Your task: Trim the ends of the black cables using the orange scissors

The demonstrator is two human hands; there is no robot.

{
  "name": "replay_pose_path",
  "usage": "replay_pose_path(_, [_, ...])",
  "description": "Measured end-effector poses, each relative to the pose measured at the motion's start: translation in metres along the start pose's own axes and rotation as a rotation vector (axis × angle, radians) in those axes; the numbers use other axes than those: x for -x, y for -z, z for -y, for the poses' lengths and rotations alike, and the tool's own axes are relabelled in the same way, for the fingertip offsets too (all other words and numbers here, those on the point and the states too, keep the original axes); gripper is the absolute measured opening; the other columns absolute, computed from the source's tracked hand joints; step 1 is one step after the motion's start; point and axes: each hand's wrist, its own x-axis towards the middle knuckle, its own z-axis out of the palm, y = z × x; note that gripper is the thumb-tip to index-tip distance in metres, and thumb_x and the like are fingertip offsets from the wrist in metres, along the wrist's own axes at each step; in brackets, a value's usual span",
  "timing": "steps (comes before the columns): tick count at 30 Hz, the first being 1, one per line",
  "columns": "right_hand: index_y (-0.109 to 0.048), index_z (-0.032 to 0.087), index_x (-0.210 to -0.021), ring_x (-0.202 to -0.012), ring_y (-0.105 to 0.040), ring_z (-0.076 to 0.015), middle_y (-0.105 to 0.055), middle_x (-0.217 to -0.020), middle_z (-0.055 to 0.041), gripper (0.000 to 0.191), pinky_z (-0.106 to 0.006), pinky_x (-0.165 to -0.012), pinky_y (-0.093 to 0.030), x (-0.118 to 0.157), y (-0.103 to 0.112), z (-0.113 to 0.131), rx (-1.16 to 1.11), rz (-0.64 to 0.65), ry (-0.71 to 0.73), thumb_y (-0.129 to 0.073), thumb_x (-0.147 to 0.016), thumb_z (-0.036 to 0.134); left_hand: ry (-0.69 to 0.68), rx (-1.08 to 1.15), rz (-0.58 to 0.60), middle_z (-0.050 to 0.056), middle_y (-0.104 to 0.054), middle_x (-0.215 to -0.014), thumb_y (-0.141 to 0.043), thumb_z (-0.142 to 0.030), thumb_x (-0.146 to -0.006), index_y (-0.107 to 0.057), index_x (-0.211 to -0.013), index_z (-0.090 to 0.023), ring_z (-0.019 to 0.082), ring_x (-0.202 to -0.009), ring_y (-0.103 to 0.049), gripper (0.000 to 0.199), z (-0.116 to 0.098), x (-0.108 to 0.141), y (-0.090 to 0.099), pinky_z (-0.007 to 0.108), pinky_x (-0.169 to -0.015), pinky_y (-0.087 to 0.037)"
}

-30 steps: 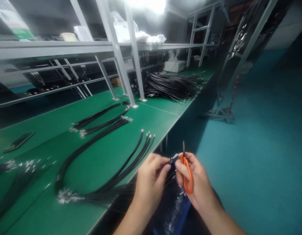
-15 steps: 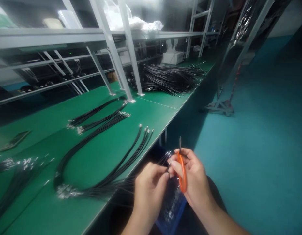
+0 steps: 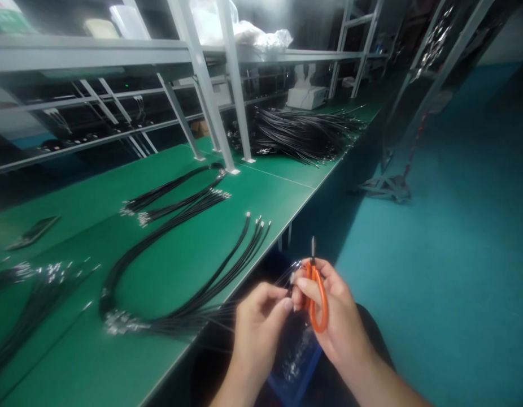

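My left hand (image 3: 258, 322) is closed in a pinch on a thin black cable (image 3: 290, 290), just off the table's front edge. My right hand (image 3: 341, 316) is wrapped round orange-handled scissors (image 3: 324, 305), whose blades point up and away. Its thumb and forefinger also meet near the pale tip of the cable, close to my left fingertips. A looped bundle of black cables (image 3: 132, 260) with silvery ends lies on the green table (image 3: 177, 249), and several strands run from it towards my left hand. Below my hands is a blue bin (image 3: 293, 387) with small shiny bits inside.
A large heap of black cables (image 3: 299, 133) lies farther along the table, before a white box (image 3: 306, 98). Smaller bundles (image 3: 172, 189) and a phone-like flat object (image 3: 35, 232) lie to the left. Metal shelf posts (image 3: 236, 85) rise from the tabletop.
The scissors have turned in my right hand, so both orange handle loops show more. My left hand keeps its pinch on the cable. The whole view has shifted slightly.
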Motion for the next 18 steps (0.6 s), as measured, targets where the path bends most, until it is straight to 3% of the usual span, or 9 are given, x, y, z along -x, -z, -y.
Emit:
replay_pose_path(8, [-0.052, 0.02, -0.089, -0.051, -0.056, -0.0089, -0.062, -0.07, 0.0037, 0.03, -0.021, -0.05, -0.044, 0.0011, -0.0054, 0.0006, 0.1, -0.047, 0.063, -0.072, -0.068, 0.015, -0.036, -0.098, -0.014, 0.005, -0.069, -0.076, -0.064, -0.029, -0.081, -0.069, -0.078, -0.017, 0.02, -0.073, -0.064, 0.014, 0.0013, 0.0021, 0.0006, 0.028, -0.069, -0.048])
replay_pose_path(18, [-0.052, 0.019, -0.089, -0.054, -0.054, -0.0084, -0.061, -0.069, 0.0041, 0.03, -0.02, -0.052, -0.044, 0.0066, -0.01, -0.0016, 0.048, -0.035, -0.056, -0.071, -0.068, 0.012, -0.034, 0.044, 0.024, 0.002, -0.065, -0.076, -0.06, -0.029, -0.084, -0.061, -0.083, -0.018, 0.015, -0.069, -0.06, 0.012, -0.0034, 0.004, 0.0053, 0.024, -0.064, -0.047])
